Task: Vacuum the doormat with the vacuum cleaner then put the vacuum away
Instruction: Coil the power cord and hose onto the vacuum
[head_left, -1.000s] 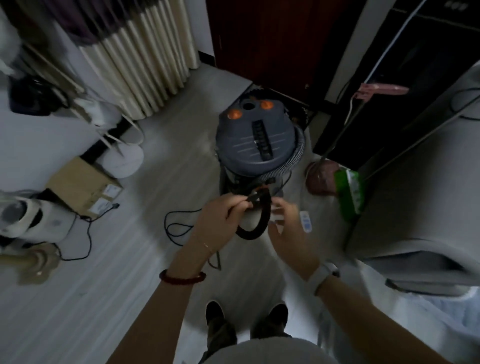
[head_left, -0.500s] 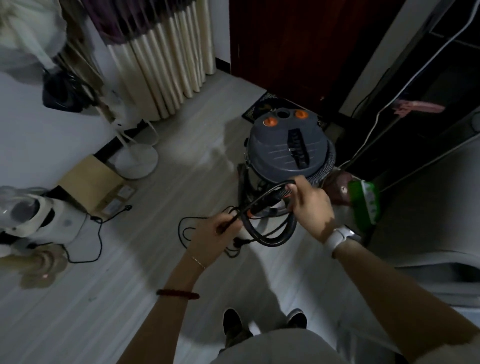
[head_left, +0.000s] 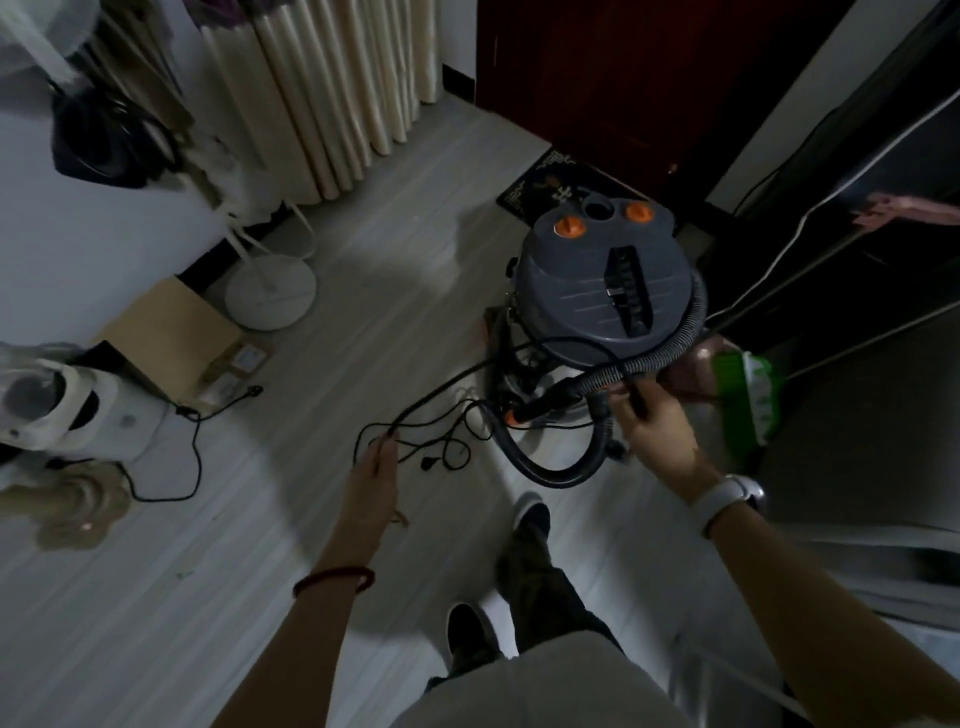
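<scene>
A person stands on a pale wood floor (head_left: 218, 613), shoes (head_left: 470, 636) visible at the bottom of the head view, both bare forearms reaching forward and down. The left arm, a dark red bracelet (head_left: 334, 580) at the wrist, extends straight ahead; the left hand (head_left: 375, 475) hangs low over the floor, its grip closed loosely on a strand of the black power cord (head_left: 415, 410), the rest of which lies looped on the floor with its plug. The right arm, a white watch (head_left: 730, 500) on the wrist, angles in from the right; the right hand (head_left: 655, 434) has its grip curled round the cord where it crosses the grey ribbed hose (head_left: 675, 343). The hose circles the grey, dome-lidded vacuum cleaner (head_left: 597, 283), which stands on the floor just ahead, two orange knobs on its lid. A black curved hose end with an orange collar dips below the canister. A green brush (head_left: 748, 400) leans to the right. Beyond the canister, the dark patterned doormat (head_left: 540, 187) lies before a dark red door (head_left: 597, 78). Cream curtains (head_left: 332, 88) hang at far left, above a white fan base (head_left: 270, 291) and a cardboard box (head_left: 171, 332).
</scene>
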